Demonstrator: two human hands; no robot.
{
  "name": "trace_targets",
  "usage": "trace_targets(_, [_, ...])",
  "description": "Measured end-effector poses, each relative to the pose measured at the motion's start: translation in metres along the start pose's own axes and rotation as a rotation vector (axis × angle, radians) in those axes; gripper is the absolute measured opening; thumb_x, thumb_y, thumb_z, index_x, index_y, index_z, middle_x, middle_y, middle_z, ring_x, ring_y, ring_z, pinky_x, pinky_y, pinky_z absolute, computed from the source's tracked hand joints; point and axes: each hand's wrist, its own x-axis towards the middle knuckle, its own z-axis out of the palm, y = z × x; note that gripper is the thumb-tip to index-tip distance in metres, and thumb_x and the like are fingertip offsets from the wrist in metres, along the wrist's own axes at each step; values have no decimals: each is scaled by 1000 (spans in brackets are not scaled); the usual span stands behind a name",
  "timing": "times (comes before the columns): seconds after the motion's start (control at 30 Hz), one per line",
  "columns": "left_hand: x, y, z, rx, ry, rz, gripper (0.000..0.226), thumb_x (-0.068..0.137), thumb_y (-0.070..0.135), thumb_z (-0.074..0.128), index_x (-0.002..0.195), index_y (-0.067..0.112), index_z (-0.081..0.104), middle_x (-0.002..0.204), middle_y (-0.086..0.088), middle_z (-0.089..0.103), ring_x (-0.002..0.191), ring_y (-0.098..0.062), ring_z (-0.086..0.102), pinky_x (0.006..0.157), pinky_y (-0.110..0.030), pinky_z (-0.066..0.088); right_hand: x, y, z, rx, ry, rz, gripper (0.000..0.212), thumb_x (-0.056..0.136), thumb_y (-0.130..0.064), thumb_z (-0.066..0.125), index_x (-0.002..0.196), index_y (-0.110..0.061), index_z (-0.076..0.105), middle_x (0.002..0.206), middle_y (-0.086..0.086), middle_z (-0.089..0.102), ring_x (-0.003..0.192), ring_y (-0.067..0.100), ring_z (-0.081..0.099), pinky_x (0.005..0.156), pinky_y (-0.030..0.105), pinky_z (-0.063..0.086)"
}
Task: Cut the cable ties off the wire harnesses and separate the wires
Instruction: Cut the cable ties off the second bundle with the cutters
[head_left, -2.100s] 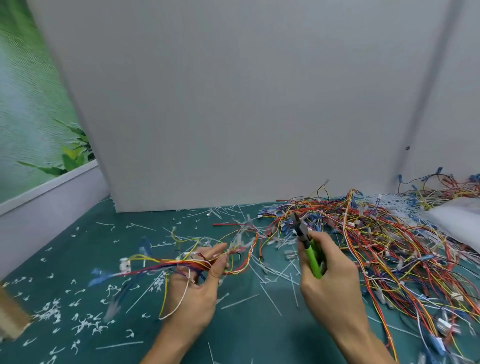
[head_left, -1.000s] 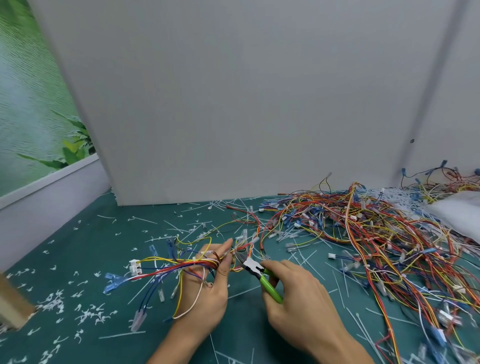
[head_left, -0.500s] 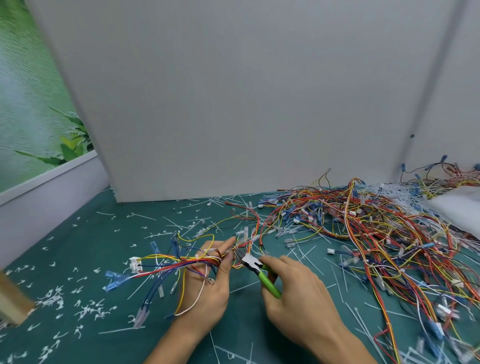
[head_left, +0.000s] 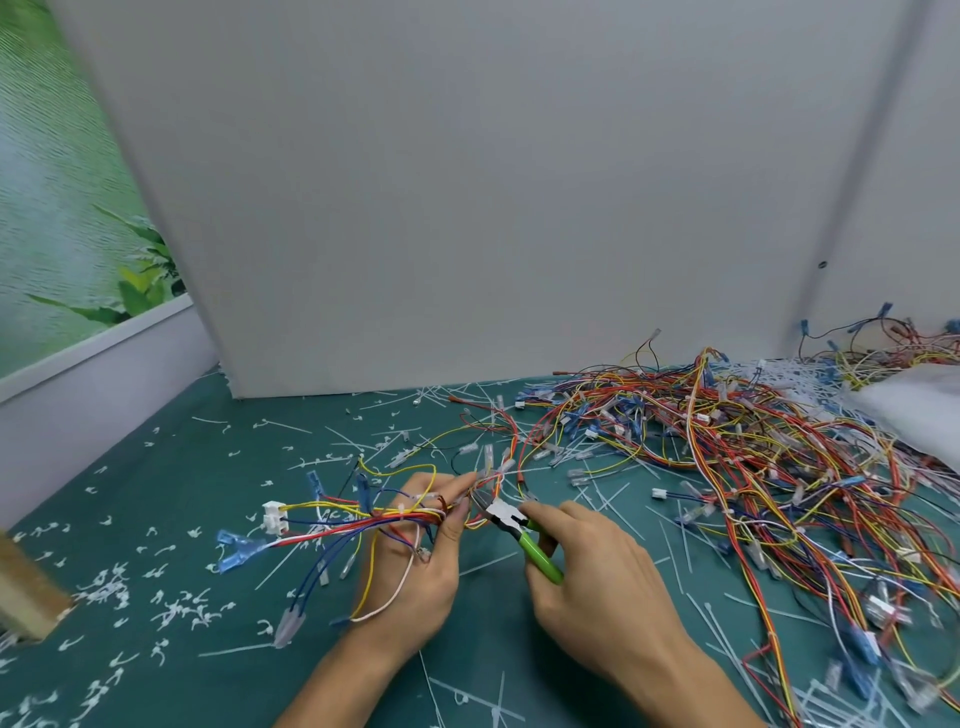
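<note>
Harness (head_left: 358, 526), light, limp and prone to splay, is held just above the green mat (head_left: 208, 467) left of the loose wire pile (head_left: 727, 457), the left hand (head_left: 415, 571) pinching its bunched middle and the right hand (head_left: 597, 577) clamped on green-handled cutters (head_left: 511, 522) nosing into the bundle; judged best gripped close beside the cut.

Both bare forearms are seen rising from the lower edge and converging toward the middle. The left hand (head_left: 415, 566) is held with its thumb on the side nearer the right hand. Its fingers and thumb are curled round a wire harness (head_left: 363, 525), which is pinched close to the thumb tip. The right hand (head_left: 597, 566) is held back-up, just beside the left. Its fingers are wrapped round the green-handled cutters (head_left: 522, 532), with the index finger laid forward along the upper handle. The cutter nose is pointed at the left thumb.
</note>
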Motion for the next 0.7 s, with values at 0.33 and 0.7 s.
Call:
trace_targets(0.33, [1,-15,-7,103,-100,28,30,99,24,55,115,46,69,106,7,58,105,-14,63,90,-11,42,1,3,-4,-21,1,11,25,87,-39,52,111,-34,54,94,-10,65,93,19,59,76,35,50])
trace_targets(0.7, [2,1,-3,-40,26,-60,18,91,19,61,103,25,73,99,11,73,97,-6,68,85,-11,46,2,3,1,226,95,68,23,83,-31,61,105,-37,61,70,-5,61,69,24,49,66,38,51])
